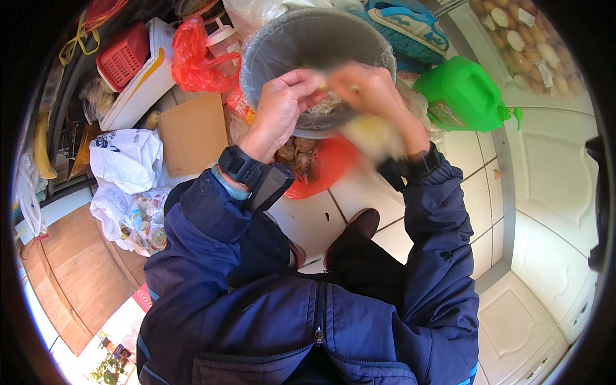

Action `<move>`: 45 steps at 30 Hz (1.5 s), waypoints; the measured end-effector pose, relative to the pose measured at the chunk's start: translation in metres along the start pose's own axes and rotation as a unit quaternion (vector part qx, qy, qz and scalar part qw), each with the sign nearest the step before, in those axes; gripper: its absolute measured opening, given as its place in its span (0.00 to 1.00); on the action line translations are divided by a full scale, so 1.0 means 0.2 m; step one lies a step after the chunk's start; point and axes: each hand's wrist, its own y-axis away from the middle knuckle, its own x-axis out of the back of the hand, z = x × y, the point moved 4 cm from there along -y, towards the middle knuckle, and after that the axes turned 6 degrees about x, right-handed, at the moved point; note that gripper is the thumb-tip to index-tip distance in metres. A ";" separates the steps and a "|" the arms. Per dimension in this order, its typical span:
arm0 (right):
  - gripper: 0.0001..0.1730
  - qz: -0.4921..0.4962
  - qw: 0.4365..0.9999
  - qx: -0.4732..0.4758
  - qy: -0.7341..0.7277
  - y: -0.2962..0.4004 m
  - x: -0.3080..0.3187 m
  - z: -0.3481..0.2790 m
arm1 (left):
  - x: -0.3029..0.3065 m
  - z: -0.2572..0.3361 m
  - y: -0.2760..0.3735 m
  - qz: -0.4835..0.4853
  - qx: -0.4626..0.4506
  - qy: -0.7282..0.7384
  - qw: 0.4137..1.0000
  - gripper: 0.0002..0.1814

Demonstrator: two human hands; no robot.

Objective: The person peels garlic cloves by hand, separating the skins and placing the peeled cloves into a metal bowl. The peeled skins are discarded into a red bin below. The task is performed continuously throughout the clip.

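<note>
Both hands work above a grey bin (274, 36) lined with clear plastic, which holds whitish scraps (326, 105). My left hand (286, 101) pinches a small pale yellow piece (321, 85) between thumb and fingers. Close beside it, my right hand (368, 86) is curled and smeared by motion; what its fingers hold is unclear. A blurred pale yellow lump (373, 132) appears below the right hand, near the wrist; whether it hangs from that hand cannot be told. Below the bin's near rim, brown knobbly root-like lumps (303, 161) lie in a red plastic bag (332, 166) on the floor.
A green plastic jug (459, 94) stands right of the bin, near white cabinet doors (551, 168). To the left are a red bag (192, 57), a lidded plastic cup (224, 41), a cardboard piece (192, 134), a white foam box (139, 82) and white plastic bags (127, 159).
</note>
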 end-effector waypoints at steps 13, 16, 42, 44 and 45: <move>0.07 -0.006 0.998 -0.047 -0.039 -0.01 0.00 -0.02 | 0.02 -0.02 -0.02 -0.044 0.037 0.114 0.992 0.12; 0.08 -0.006 0.996 -0.069 -0.054 -0.01 0.00 -0.01 | 0.03 -0.03 -0.03 -0.064 0.055 0.133 0.988 0.12; 0.06 -0.029 0.943 -0.215 -0.253 0.01 -0.02 0.04 | 0.03 -0.06 -0.05 -0.138 0.072 0.178 0.972 0.12; 0.06 -0.026 0.944 -0.207 -0.257 0.01 -0.02 0.04 | 0.03 -0.06 -0.05 -0.144 0.078 0.186 0.969 0.13; 0.06 -0.025 0.945 -0.206 -0.253 0.01 -0.02 0.04 | 0.03 -0.06 -0.05 -0.147 0.078 0.188 0.968 0.13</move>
